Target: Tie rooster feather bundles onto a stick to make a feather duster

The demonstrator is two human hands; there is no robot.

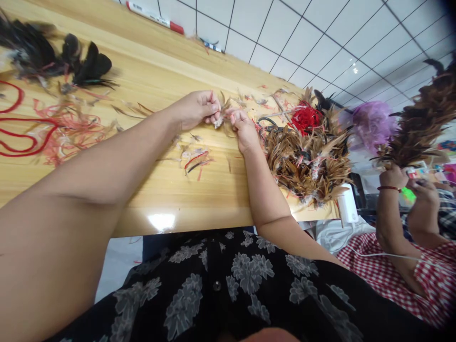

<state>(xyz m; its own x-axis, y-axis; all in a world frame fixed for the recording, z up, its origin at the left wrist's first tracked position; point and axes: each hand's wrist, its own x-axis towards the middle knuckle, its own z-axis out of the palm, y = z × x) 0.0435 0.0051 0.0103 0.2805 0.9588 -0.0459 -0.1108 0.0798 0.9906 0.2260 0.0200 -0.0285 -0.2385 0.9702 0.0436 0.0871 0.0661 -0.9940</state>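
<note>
Over the middle of the table, my left hand (pixel 200 110) is closed in a pinch on a small bunch of feathers (pixel 223 113), brownish with a pale fluffy base. Facing it from the right, my right hand (pixel 245 129) also pinches at the bunch, fingertips close to the left ones. Fine detail between the fingers is blurred. Just beyond my right hand lies a large pile of brown feathers (pixel 306 161), its bundles bound with whitish and pink strings. A tangle of red string (pixel 306 117) rests on that pile's far side.
Black feathers (pixel 90 66), red cord (pixel 28 121) and shredded pink strings (pixel 76 130) lie at left. A red-capped marker (pixel 155 18) is by the tiled wall. At right, a co-worker's hands (pixel 394 178) hold a long brown feather piece (pixel 420 114), near purple fluff (pixel 374 126) and a white device (pixel 347 204).
</note>
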